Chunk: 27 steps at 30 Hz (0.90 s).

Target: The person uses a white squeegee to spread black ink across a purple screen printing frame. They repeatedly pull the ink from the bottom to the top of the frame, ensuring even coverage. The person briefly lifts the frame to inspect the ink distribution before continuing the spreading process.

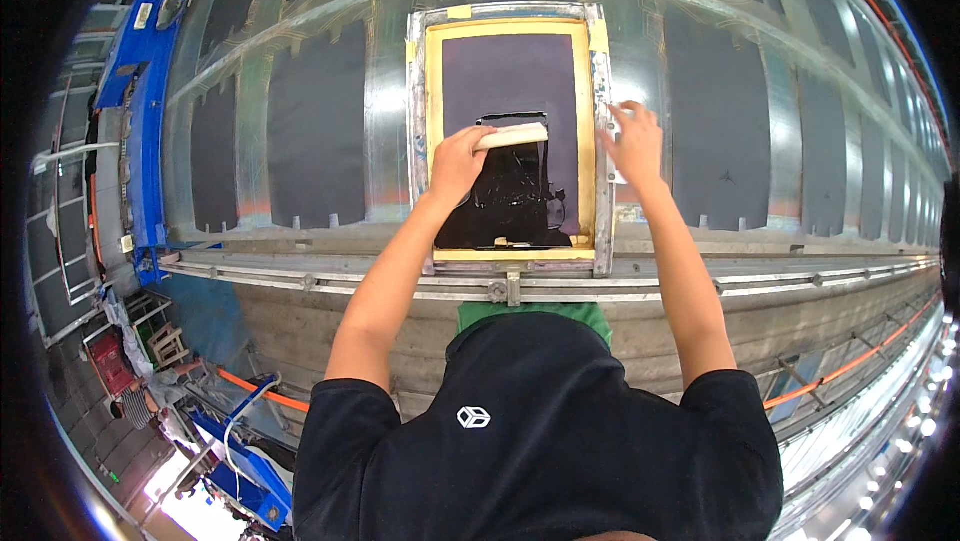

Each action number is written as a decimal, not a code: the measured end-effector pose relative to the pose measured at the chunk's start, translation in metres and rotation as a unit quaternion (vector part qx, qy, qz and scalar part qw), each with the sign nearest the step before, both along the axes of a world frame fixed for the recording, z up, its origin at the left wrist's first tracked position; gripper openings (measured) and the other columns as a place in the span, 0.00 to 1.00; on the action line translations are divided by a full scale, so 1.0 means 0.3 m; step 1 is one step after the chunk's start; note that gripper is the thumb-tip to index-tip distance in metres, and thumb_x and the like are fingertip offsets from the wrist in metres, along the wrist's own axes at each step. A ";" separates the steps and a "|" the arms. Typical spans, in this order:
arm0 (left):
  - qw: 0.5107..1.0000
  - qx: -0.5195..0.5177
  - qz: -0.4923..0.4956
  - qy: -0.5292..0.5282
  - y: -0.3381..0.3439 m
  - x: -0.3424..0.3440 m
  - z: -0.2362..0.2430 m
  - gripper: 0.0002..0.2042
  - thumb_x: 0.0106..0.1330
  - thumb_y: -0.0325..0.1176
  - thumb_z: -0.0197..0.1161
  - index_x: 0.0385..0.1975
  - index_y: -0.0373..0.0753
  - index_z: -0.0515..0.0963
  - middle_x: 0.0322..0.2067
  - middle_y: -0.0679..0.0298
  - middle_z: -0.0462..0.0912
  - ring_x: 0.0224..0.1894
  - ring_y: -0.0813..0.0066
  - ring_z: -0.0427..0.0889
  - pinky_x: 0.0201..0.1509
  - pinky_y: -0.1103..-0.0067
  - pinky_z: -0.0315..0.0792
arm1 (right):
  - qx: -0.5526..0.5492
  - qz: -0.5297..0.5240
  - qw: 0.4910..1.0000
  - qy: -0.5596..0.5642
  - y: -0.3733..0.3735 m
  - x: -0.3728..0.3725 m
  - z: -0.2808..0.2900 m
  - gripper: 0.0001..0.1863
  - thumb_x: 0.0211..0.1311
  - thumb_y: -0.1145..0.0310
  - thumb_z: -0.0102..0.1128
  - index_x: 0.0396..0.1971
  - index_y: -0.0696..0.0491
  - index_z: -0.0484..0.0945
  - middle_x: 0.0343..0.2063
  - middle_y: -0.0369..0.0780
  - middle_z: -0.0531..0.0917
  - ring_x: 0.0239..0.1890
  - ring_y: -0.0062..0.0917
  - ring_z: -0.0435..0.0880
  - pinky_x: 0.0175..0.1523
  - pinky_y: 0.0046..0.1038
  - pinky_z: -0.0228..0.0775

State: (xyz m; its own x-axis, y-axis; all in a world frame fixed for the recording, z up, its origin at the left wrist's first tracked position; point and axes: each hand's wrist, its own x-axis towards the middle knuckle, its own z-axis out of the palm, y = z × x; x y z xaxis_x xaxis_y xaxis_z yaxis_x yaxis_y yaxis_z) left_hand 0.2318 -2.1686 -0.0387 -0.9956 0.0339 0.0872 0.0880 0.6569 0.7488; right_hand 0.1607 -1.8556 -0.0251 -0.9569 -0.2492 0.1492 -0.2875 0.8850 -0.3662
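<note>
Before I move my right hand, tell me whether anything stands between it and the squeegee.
The frame's right rail runs between your right hand and the squeegee; its height is hard to judge. Nothing else visible stands there.

Black ink [510,191], cream squeegee [516,136], yellow border [582,91]

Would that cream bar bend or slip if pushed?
The cream bar probably won't bend: it looks thick and straight, held by the left hand at one end. It might slip, since glossy black liquid lies around it.
</note>
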 end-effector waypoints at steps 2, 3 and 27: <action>1.000 0.009 -0.021 0.000 -0.006 -0.062 0.021 0.17 0.59 0.20 0.65 0.48 0.39 0.85 0.46 0.54 0.87 0.48 0.51 0.86 0.53 0.66 0.80 | -0.017 0.075 0.997 0.006 -0.116 0.015 0.079 0.22 0.56 0.60 0.74 0.52 0.43 0.85 0.53 0.34 0.82 0.53 0.34 0.78 0.56 0.40 0.70; 0.999 0.013 -0.033 0.003 -0.004 -0.089 0.018 0.16 0.59 0.20 0.65 0.48 0.39 0.85 0.46 0.54 0.87 0.48 0.51 0.86 0.53 0.66 0.80 | -0.020 0.098 0.995 0.006 -0.176 0.015 0.093 0.22 0.54 0.61 0.75 0.51 0.44 0.85 0.52 0.34 0.83 0.52 0.33 0.78 0.56 0.40 0.69; 0.998 -0.005 -0.036 0.056 0.018 -0.074 -0.018 0.17 0.58 0.17 0.62 0.48 0.37 0.82 0.48 0.54 0.87 0.51 0.51 0.85 0.56 0.64 0.80 | -0.017 0.119 0.992 -0.030 -0.253 0.039 0.032 0.17 0.56 0.70 0.67 0.47 0.46 0.86 0.48 0.32 0.87 0.49 0.33 0.80 0.53 0.38 0.67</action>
